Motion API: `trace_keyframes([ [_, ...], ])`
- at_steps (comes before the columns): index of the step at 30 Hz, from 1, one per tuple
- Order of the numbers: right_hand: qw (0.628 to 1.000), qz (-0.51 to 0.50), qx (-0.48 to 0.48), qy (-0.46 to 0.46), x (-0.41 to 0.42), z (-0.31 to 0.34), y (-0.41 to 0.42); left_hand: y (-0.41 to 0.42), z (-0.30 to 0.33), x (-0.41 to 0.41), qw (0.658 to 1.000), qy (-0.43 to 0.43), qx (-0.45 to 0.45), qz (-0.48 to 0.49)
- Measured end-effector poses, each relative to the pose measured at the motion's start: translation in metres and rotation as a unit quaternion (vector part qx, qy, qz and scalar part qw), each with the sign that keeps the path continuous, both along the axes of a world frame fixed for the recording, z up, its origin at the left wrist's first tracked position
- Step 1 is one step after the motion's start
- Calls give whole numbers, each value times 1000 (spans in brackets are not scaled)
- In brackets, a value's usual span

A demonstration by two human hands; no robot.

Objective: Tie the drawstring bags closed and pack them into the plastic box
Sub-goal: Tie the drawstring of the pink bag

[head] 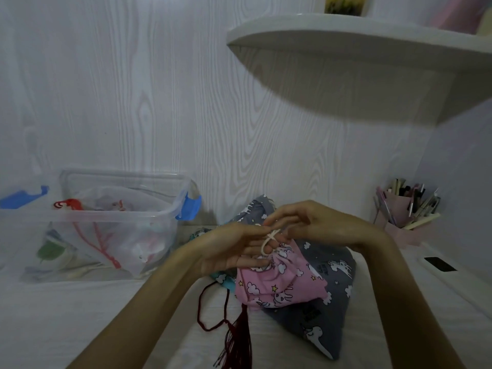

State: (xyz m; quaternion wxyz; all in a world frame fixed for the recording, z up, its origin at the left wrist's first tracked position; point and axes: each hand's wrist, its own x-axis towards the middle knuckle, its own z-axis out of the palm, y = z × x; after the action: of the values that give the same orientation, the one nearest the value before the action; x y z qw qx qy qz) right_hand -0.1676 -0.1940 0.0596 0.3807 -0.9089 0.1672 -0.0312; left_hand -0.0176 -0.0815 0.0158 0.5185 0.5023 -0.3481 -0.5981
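while both hands work at its gathered neck, the pink drawstring bag (277, 283) sits upright at centre on the white bench (80, 315), leaning on a grey unicorn-print bag (319, 310) that lies flat under and behind it. left hand (234, 249) is palm-up w/ fingers curled toward the neck, fingertips pinching the cream drawstring (269, 241); right hand (314, 222) comes in from the other side, palm down, thumb and forefinger pinching the same cord just above the bag's mouth. cord makes a small loop w/ a crossing between the two hands — can't tell if the knot is pulled tight. bag mouth looks puckered shut below the loop.

clear plastic box (111, 225) stands well to the left, against the wall, lid off, blue clips (190, 207) at its ends. inside it are pale bags, one w/ a red drawstring (103, 243) trailing down the near wall, plus something green (49, 253) at the left end — details blurred through the plastic.

dark red cord w/ a tassel (237, 339) lies on the bench just in front of the pink bag, beside a bit of teal fabric (226, 279) poking out under the left hand.

pink holder of pens and brushes (404, 209) stands at far right near the wall. white rounded shelf (359, 49) juts out overhead at upper right.
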Motion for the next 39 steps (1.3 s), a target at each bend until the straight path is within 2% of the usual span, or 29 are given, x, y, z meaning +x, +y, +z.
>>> trace_keyframes([
  [6,992,-100,-54,-50,-8,8,1,4,2,7,998,-40,-33,40],
  [13,998,-54,-8,-34,-14,19,12,3,5,3,986,-38,-91,131],
  [19,994,-77,-70,-23,-2,11,12,6,6,6,979,-70,-115,151],
  [22,999,-19,-30,-32,10,2,14,7,6,4,973,-108,-134,155],
  [26,991,-86,19,-105,16,-2,12,9,10,5,962,-118,-160,187],
  [32,987,-112,68,-88,19,-2,15,10,9,8,893,-285,-220,270],
  [39,990,-78,82,-84,16,-1,19,6,-2,11,814,-389,-274,332],
])
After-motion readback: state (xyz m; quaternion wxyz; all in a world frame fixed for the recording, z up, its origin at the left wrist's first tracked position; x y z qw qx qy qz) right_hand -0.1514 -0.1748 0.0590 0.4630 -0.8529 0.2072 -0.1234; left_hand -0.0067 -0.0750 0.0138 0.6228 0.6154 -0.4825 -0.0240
